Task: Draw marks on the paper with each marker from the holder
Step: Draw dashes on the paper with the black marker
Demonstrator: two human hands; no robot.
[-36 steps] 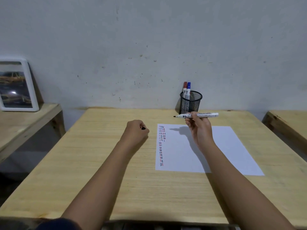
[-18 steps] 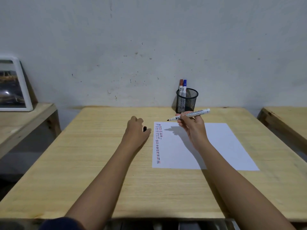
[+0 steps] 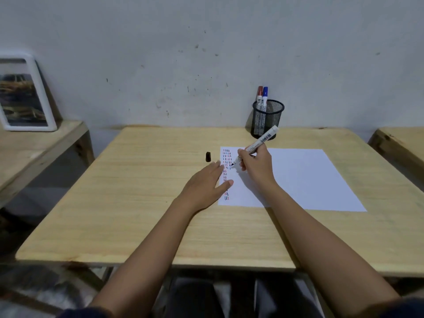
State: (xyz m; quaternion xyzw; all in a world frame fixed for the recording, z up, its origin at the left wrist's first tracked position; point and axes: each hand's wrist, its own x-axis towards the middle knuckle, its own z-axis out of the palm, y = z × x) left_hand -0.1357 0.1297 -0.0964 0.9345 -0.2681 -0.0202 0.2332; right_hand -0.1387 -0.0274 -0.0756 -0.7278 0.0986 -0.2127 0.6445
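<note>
A white sheet of paper (image 3: 305, 177) lies on the wooden table (image 3: 137, 203), with columns of short red, blue and black dashes along its left edge. My right hand (image 3: 255, 167) holds an uncapped white marker (image 3: 259, 142), its black tip touching the paper beside the dashes. My left hand (image 3: 206, 187) lies flat and open, fingertips on the paper's left edge. The marker's black cap (image 3: 208, 156) stands on the table just left of the paper. A black mesh holder (image 3: 267, 119) at the back holds a red marker (image 3: 259, 96) and a blue marker (image 3: 265, 97).
A white-framed picture (image 3: 23, 92) leans against the wall on a lower wooden bench at the left. Another wooden surface (image 3: 401, 143) sits at the right edge. The grey wall rises right behind the table.
My left hand set the black cap down on the table and flattened onto the paper's edge. My right hand swung the marker from level to tip-down on the paper.
</note>
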